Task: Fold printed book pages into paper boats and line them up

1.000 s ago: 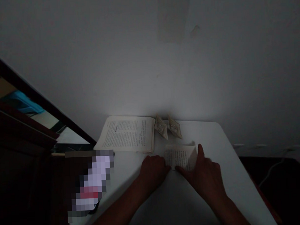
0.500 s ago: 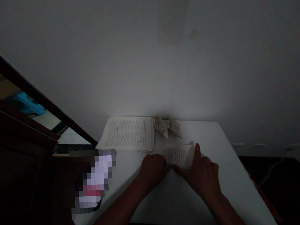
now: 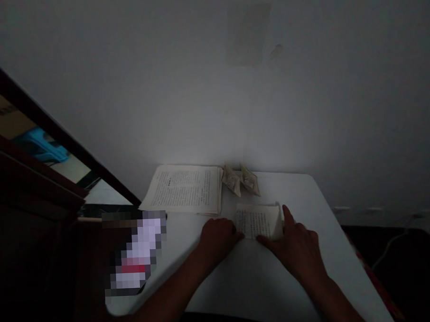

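Note:
A folded sheet of printed paper (image 3: 258, 221) lies on the white table (image 3: 302, 195) between my hands. My left hand (image 3: 218, 237) is curled, its fingertips pressed on the sheet's near left corner. My right hand (image 3: 299, 247) lies flat against the sheet's right edge, with the forefinger stretched along that edge and the thumb at its near side. Two small folded paper shapes (image 3: 240, 180) stand just behind the sheet, near the wall.
A stack of printed pages (image 3: 184, 190) lies at the table's back left. A blurred-out object (image 3: 135, 252) sits at the left edge. Dark wooden furniture (image 3: 31, 197) stands to the left, a pale wall rises behind, and a cable (image 3: 389, 243) trails on the dark floor at right.
The sheet now lies flatter and squarer between my hands. My right hand has shifted slightly right along the sheet's edge; my left hand has stayed on the near left corner.

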Demonstrator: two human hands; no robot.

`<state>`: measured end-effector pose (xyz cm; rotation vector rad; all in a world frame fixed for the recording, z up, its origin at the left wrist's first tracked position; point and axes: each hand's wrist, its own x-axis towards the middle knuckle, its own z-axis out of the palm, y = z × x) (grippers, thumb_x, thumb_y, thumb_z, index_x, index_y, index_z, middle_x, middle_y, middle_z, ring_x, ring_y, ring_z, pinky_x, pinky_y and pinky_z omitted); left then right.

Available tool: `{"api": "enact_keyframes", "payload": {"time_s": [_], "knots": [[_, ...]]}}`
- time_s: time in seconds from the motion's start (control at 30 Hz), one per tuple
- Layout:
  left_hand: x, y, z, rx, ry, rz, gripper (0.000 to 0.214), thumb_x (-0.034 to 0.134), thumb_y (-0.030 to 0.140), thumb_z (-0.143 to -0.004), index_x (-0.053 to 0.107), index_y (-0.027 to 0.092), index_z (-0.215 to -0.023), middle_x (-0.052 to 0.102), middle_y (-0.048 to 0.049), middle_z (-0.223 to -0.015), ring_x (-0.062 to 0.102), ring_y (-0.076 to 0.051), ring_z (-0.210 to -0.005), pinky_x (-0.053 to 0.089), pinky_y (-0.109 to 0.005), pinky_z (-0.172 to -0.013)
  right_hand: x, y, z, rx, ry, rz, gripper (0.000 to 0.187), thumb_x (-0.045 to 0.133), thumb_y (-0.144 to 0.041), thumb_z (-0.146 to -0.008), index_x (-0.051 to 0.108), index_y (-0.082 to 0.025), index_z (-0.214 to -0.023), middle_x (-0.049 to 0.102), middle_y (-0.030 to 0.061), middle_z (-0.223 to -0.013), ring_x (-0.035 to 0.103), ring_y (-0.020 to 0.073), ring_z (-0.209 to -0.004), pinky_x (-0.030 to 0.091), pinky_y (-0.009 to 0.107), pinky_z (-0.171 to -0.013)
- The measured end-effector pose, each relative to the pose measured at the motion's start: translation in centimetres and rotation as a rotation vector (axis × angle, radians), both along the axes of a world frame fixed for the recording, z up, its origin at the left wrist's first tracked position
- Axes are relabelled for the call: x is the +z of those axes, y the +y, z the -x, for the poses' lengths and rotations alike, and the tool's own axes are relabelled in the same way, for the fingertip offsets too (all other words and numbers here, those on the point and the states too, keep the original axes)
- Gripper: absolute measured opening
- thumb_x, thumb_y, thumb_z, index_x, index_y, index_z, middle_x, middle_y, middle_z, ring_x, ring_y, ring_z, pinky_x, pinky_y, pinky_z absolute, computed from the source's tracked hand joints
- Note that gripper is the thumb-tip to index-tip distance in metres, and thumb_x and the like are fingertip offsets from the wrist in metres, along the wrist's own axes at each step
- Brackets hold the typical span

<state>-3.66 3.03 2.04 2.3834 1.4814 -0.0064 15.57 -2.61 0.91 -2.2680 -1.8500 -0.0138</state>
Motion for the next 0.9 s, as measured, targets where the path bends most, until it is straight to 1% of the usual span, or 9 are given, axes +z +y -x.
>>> {"api": "enact_keyframes", "payload": {"time_s": [0.17, 0.27, 0.4, 0.5, 0.63, 0.7, 0.77, 0.9], "knots": [[0.2, 0.1, 0.1, 0.006, -0.006, 0.006, 0.031, 0.054, 0.044, -0.080, 0.070, 0.018, -0.078, 0.070, -0.0069, -0.081, 0.064, -0.023, -0.078, 0.045, -0.034, -0.071, -0.2, -0.3, -1.0, 0.003, 0.121, 0.011, 0.091, 0.059, -0.059, -0.069, 0.025, -0.010, -0.139, 0.068, 0.0087, -0.080, 0.061, 0.0318, -0.084, 0.037, 0.041, -0.073], [0.2, 0.2, 0.2, 0.003, -0.005, 0.018, 0.030, 0.055, 0.045, -0.079, 0.071, 0.019, -0.077, 0.070, -0.0066, -0.079, 0.064, -0.023, -0.077, 0.045, -0.032, -0.069, -0.4, -0.3, -1.6, 0.000, 0.182, 0.027, 0.088, 0.060, -0.054, -0.070, 0.025, -0.013, -0.139, 0.068, 0.0063, -0.080, 0.062, 0.0295, -0.082, 0.038, 0.040, -0.073], [0.2, 0.4, 0.3, 0.010, -0.004, 0.025, 0.031, 0.054, 0.046, -0.078, 0.071, 0.020, -0.079, 0.070, -0.0067, -0.080, 0.064, -0.023, -0.079, 0.046, -0.032, -0.069, -0.6, -0.1, -2.3, 0.014, 0.293, 0.058, 0.083, 0.060, -0.048, -0.072, 0.023, -0.017, -0.141, 0.068, 0.0014, -0.075, 0.064, 0.0258, -0.078, 0.040, 0.037, -0.071], [0.3, 0.5, 0.1, 0.019, 0.002, 0.028, 0.032, 0.054, 0.047, -0.077, 0.071, 0.020, -0.077, 0.070, -0.0069, -0.080, 0.064, -0.023, -0.079, 0.047, -0.032, -0.069, -0.6, 0.0, -2.5, 0.025, 0.339, 0.061, 0.084, 0.061, -0.045, -0.071, 0.023, -0.018, -0.141, 0.067, -0.0002, -0.073, 0.064, 0.0246, -0.076, 0.042, 0.036, -0.070], [0.3, 0.5, -0.7, 0.085, 0.041, 0.032, 0.048, 0.055, 0.062, -0.068, 0.070, 0.017, -0.071, 0.069, -0.0099, -0.074, 0.064, -0.027, -0.073, 0.049, -0.035, -0.064, -0.5, 0.3, -2.5, 0.050, 0.322, 0.084, 0.086, 0.060, -0.043, -0.072, 0.020, -0.016, -0.142, 0.067, 0.0001, -0.071, 0.064, 0.0251, -0.072, 0.042, 0.036, -0.067], [0.4, 0.5, -1.1, 0.128, 0.060, 0.021, 0.053, 0.056, 0.066, -0.064, 0.070, 0.016, -0.072, 0.068, -0.0120, -0.075, 0.064, -0.029, -0.073, 0.049, -0.038, -0.064, -0.4, 0.3, -2.4, 0.067, 0.310, 0.081, 0.085, 0.059, -0.042, -0.072, 0.020, -0.015, -0.142, 0.067, 0.0009, -0.073, 0.063, 0.0250, -0.072, 0.042, 0.036, -0.069], [0.6, 0.6, -1.1, 0.140, 0.056, 0.039, 0.049, 0.059, 0.062, -0.064, 0.069, 0.015, -0.073, 0.068, -0.0126, -0.077, 0.064, -0.030, -0.075, 0.050, -0.039, -0.064, -0.3, 0.4, -2.4, 0.074, 0.307, 0.078, 0.084, 0.059, -0.042, -0.072, 0.021, -0.015, -0.142, 0.067, 0.0011, -0.074, 0.063, 0.0250, -0.073, 0.042, 0.037, -0.069], [1.2, 0.9, -0.5, 0.125, 0.023, 0.128, 0.033, 0.064, 0.047, -0.063, 0.070, 0.017, -0.074, 0.069, -0.0104, -0.077, 0.065, -0.027, -0.074, 0.050, -0.035, -0.065, -0.1, 0.4, -2.6, 0.078, 0.320, 0.087, 0.083, 0.059, -0.042, -0.071, 0.023, -0.016, -0.142, 0.066, 0.0001, -0.070, 0.063, 0.0251, -0.070, 0.043, 0.036, -0.067]]}}
